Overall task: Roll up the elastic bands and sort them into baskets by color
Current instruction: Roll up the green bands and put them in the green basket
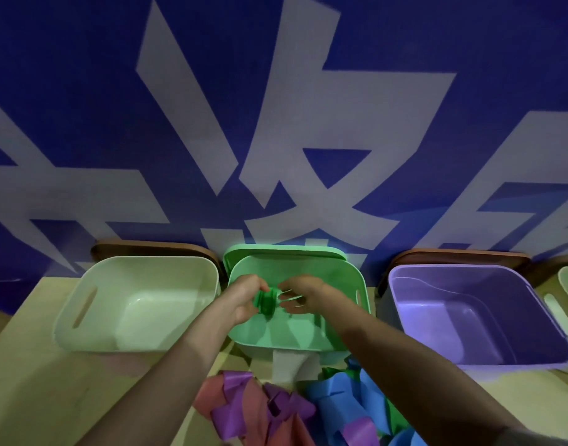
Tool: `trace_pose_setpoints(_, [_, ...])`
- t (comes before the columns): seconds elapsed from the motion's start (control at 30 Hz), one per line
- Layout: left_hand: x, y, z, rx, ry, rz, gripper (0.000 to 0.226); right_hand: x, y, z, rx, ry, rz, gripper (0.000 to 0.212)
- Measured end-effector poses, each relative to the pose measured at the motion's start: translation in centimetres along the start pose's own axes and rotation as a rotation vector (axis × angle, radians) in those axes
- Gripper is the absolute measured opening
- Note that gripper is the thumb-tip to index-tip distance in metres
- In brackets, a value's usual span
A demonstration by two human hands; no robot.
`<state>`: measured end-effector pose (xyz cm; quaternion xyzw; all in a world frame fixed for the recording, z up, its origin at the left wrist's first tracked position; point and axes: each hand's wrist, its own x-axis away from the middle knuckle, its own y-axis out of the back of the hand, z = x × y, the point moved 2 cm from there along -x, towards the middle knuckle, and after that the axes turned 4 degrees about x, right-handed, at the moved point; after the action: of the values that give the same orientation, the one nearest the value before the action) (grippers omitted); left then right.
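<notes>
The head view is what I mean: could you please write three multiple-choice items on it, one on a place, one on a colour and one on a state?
1. Over which basket are the left hand and the right hand working?
A. the pale one
B. the green basket
C. the purple one

2. What colour is the rolled band between the hands?
A. blue
B. red
C. green

3. What is the left hand doing?
A. lying flat on the table
B. gripping the rolled band
C. hanging idle

Answers:
1 B, both hands show above the green basket's inside.
2 C, the roll is green like that basket.
3 B, its fingers curl round the roll.
</notes>
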<state>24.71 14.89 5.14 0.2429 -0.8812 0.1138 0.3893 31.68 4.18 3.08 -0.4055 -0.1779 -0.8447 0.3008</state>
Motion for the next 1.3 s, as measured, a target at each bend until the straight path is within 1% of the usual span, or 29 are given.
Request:
trace_pose_setpoints(0.07, [1.7,-0.2,-0.6,0.020,-0.054,0.040,0.031,2.2,1.2,0.6,0.003,0.072,-0.014,0.009])
trace_pose_setpoints(0.13, [4.3,-0.4,-1.2,0.033,-0.112,0.051,0.038,5.2,2.3,0.9,0.015,0.213,-0.056,0.006])
trace_pose_setpoints(0.17, [5.7,-0.4,-1.4,0.038,-0.148,0.077,0.037,6.9,2.9,1.1,0.010,0.289,-0.074,0.006])
trace_pose_setpoints(0.27, [10.4,-0.2,-1.4,0.031,-0.314,0.182,0.028,12.7,4.1,1.1,0.004,0.539,-0.151,0.010])
trace_pose_setpoints(0.37, [15.3,0.1,-0.1,-0.051,-0.564,0.183,0.013,18.3,4.9,-0.2,0.056,0.811,-0.261,0.005])
trace_pose_setpoints(0.47, [18.7,0.2,2.8,-0.100,-0.737,0.199,0.013,21.8,5.1,-3.7,0.080,0.978,-0.291,0.007])
trace_pose_setpoints(0.53, [19.8,0.5,5.7,-0.124,-0.775,0.230,0.014,22.5,4.9,-6.9,0.056,0.995,-0.308,0.011])
trace_pose_setpoints(0.67, [19.1,0.5,11.8,-0.112,-0.729,0.235,0.018,21.1,4.1,-13.3,0.056,0.906,-0.351,0.012])
trace_pose_setpoints(0.8, [16.0,0.4,17.3,-0.127,-0.643,0.146,0.023,18.3,2.9,-18.6,0.087,0.825,-0.367,0.009])
trace_pose_setpoints(0.87, [14.5,1.0,19.5,-0.180,-0.637,0.099,0.025,17.2,2.1,-20.3,0.101,0.807,-0.358,0.010])
trace_pose_setpoints(0.93, [13.2,1.9,21.3,-0.337,-0.715,-0.001,0.031,16.0,0.9,-21.4,0.141,0.814,-0.323,0.012])
trace_pose_setpoints(1.0, [12.2,2.9,22.5,-0.500,-0.800,-0.142,0.036,14.8,-0.7,-22.1,0.185,0.830,-0.257,0.014])
trace_pose_setpoints(1.03, [11.7,3.4,23.0,-0.544,-0.839,-0.219,0.038,14.2,-1.6,-22.4,0.208,0.839,-0.219,0.016])
trace_pose_setpoints(1.07, [11.2,4.0,23.6,-0.562,-0.871,-0.290,0.040,13.6,-2.4,-22.6,0.248,0.855,-0.200,0.017])
trace_pose_setpoints(1.13, [10.7,4.9,24.6,-0.541,-0.902,-0.397,0.043,12.5,-3.3,-22.9,0.383,0.923,-0.233,0.018])
trace_pose_setpoints(1.2, [10.4,5.6,25.3,-0.515,-0.885,-0.440,0.040,11.7,-3.5,-23.3,0.508,0.985,-0.279,0.026])
trace_pose_setpoints(1.27, [9.8,6.2,25.9,-0.534,-0.849,-0.475,0.031,11.3,-3.6,-23.6,0.642,1.023,-0.307,0.036])
trace_pose_setpoints(1.3, [9.5,6.5,26.2,-0.591,-0.837,-0.512,0.024,11.1,-3.7,-23.9,0.719,1.030,-0.324,0.040])
